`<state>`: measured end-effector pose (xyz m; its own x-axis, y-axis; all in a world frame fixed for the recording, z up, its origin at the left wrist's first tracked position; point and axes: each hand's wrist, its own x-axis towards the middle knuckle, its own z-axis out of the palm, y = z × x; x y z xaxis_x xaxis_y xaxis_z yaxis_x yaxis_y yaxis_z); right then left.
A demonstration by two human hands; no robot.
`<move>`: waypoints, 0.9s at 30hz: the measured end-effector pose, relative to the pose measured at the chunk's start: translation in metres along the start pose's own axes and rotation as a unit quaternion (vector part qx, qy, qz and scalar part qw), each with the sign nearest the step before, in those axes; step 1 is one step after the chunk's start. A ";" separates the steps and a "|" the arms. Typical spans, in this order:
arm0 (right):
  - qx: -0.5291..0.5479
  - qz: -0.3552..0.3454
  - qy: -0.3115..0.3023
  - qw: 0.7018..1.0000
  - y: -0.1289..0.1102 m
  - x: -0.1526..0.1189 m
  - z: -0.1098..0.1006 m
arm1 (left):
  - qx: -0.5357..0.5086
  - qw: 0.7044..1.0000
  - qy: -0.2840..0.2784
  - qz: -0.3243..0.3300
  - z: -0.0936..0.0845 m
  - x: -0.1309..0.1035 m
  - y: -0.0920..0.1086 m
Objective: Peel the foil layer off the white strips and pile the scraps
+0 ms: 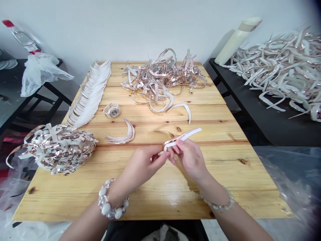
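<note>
Over the front middle of the wooden table, both my hands hold one curved white strip point(189, 134) with shiny rose-gold edging. My left hand point(147, 162) is closed, thumb and fingers pinching its lower, bent end. Further along the strip, my right hand point(191, 155) pinches it between thumb and fingers, and the free white tip points up to the right. Ahead of my hands lies a single curved strip point(184, 106), beside a tangled heap of rose-gold and white strips point(163, 73). A small curved bundle of strips point(124, 134) rests left of my hands.
A long row of stacked white strips point(91, 93) lies on the table's point(225, 187) left side, near a tape roll point(111, 110). A bunch of shredded foil point(62, 149) overhangs the left edge. Right, a black table point(271, 124) bears a large strip pile point(288, 70) and a pale roll point(235, 42).
</note>
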<state>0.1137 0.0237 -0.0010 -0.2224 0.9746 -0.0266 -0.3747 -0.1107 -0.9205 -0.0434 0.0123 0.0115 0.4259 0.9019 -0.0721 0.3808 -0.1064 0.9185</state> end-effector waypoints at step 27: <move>0.207 0.195 -0.005 0.959 -0.011 0.013 -0.005 | -0.141 0.983 -0.010 0.115 0.016 -0.011 0.012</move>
<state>0.1193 0.0391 0.0071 -0.4264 0.8419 -0.3307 -0.5853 -0.5356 -0.6087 -0.0307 -0.0058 0.0169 0.4906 0.8591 0.1455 0.0304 -0.1838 0.9825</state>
